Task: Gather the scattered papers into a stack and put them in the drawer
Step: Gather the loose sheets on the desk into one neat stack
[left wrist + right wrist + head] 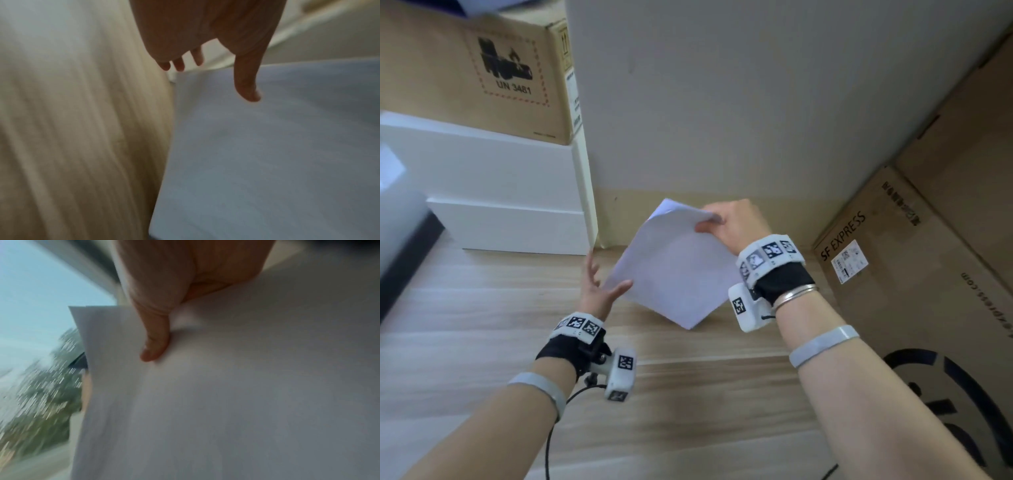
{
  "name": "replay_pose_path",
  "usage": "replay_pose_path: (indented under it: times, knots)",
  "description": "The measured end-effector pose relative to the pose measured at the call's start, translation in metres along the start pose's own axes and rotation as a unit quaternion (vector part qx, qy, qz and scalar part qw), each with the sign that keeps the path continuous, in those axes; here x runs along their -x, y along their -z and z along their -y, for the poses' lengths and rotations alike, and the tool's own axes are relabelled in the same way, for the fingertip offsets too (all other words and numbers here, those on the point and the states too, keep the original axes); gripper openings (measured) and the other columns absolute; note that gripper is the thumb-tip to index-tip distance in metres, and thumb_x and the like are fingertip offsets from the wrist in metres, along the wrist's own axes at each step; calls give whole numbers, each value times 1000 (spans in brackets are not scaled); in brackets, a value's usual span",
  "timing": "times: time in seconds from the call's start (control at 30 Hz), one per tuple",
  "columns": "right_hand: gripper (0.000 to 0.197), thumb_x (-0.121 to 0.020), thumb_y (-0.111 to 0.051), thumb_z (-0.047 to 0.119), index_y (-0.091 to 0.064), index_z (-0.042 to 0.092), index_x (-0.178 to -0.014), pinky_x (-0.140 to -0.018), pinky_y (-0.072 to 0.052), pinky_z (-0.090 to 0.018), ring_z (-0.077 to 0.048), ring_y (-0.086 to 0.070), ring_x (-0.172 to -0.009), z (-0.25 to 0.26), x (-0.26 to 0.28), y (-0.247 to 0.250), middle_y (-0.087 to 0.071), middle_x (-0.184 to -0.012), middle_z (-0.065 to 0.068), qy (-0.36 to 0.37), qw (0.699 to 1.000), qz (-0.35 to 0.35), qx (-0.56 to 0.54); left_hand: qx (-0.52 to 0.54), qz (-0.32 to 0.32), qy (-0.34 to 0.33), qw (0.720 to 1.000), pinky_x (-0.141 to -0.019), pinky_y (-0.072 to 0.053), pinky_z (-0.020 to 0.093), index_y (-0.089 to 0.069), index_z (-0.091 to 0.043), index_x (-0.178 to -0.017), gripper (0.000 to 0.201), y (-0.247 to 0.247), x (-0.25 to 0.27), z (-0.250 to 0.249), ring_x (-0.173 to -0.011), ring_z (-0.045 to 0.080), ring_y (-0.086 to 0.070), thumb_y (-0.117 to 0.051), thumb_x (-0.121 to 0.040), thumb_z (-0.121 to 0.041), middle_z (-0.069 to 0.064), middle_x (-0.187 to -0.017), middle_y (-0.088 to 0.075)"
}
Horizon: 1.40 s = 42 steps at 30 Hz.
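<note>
A thin stack of white papers (674,263) hangs tilted above the pale wooden floor (482,342). My right hand (726,222) pinches its upper right corner, thumb on the top sheet (226,394). In the right wrist view the thumb (154,344) presses the paper near its edge. My left hand (602,284) is at the stack's left edge with fingers spread and straight; its thumb lies against the paper's edge. In the left wrist view the paper (267,154) fills the lower right under my left hand (216,69). No drawer is visible.
White flat boxes (493,192) stacked at the left carry a brown carton marked UN 3481 (476,68). A grey wall (739,96) stands behind. Brown cartons, one marked SF EXPRESS (893,260), crowd the right. A dark edge (404,260) sits at far left.
</note>
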State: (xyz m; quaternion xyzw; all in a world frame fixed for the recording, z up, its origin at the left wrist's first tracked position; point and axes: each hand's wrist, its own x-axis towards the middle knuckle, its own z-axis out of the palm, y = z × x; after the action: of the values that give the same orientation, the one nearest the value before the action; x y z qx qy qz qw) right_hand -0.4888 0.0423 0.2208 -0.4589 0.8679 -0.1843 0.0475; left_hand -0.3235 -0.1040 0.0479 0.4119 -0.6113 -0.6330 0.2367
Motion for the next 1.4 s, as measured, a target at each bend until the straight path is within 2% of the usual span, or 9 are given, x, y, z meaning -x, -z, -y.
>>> replay_pose_path:
  times: [0.1, 0.23, 0.47, 0.57, 0.7, 0.83, 0.97, 1.1, 1.4]
  knots:
    - [36, -77, -71, 14, -62, 30, -47, -48, -32, -9, 6, -43, -49, -20, 9, 4, -47, -38, 16, -51, 976, -69, -202, 149, 13, 65, 987, -110, -37, 43, -22, -18, -146, 117, 16, -4, 28, -130, 24, -47, -88, -49, -13, 11, -144, -44]
    - [26, -79, -69, 0, -65, 17, -59, -51, -42, -12, 5, -51, -47, -38, 28, -15, -60, -46, 17, -132, 896, -114, -409, 219, 155, 84, 960, -61, -59, 21, -58, -13, -98, 99, 21, -5, 20, -78, 12, -70, -94, -9, -36, -4, -85, -75]
    - [16, -80, -69, 1, -64, 14, -74, -58, -48, -15, 7, -60, -53, -71, 49, -65, -66, -58, 19, -254, 867, -64, -423, 82, 59, 28, 995, -89, -52, 52, -71, -21, -69, 26, 21, -22, 4, -95, 26, -61, -79, -49, -35, -7, -68, -75]
    - [21, -80, -72, 9, -64, 10, -99, -53, -44, -4, -8, -60, -72, -70, 62, -83, -65, -83, 5, -286, 849, -122, -427, 75, 58, 10, 995, -87, -49, 44, -75, -27, -59, 21, 7, -8, -5, -83, 23, -61, -73, -47, -44, -8, -65, -73]
    - [28, -71, -79, 9, -66, 12, -96, -64, -50, -15, -5, -63, -74, -76, 71, -104, -67, -85, 4, -309, 820, -151, -457, 72, 58, 3, 996, -77, -47, 36, -73, -26, -62, 22, 5, 8, -7, -71, 16, -60, -75, -43, -36, -18, -58, -71]
    - [26, -68, -80, -1, -64, 16, -80, -56, -48, -10, -9, -60, -69, -79, 87, -135, -65, -89, -7, -346, 821, -95, -444, 10, 65, 64, 996, -87, -49, 40, -64, -17, -85, 52, 14, 7, 16, -92, 26, -66, -79, -37, -33, 12, -95, -70]
    - [20, -74, -77, 4, -64, 15, -85, -71, -43, -23, -14, -58, -87, -71, 84, -153, -63, -96, -7, -375, 810, -97, -440, 2, 31, 64, 997, -92, -46, 44, -62, -20, -76, 31, 7, 2, 21, -97, 30, -61, -73, -50, -32, 18, -99, -66]
    - [21, -75, -75, 2, -63, 16, -84, -62, -47, -6, -11, -61, -76, -75, 76, -144, -65, -84, 3, -344, 794, -148, -478, 47, 23, 17, 999, -77, -53, 28, -62, -29, -82, 27, 12, -3, 9, -82, 16, -65, -74, -64, -12, 3, -88, -68]
    - [18, -72, -79, 10, -61, 11, -70, -67, -42, -26, -17, -58, -78, -77, 71, -172, -64, -83, -9, -431, 801, -117, -399, -61, -35, 127, 989, -81, -40, 34, -58, -3, -111, 35, 5, -2, 27, -101, 29, -57, -70, -80, -11, 16, -108, -60]
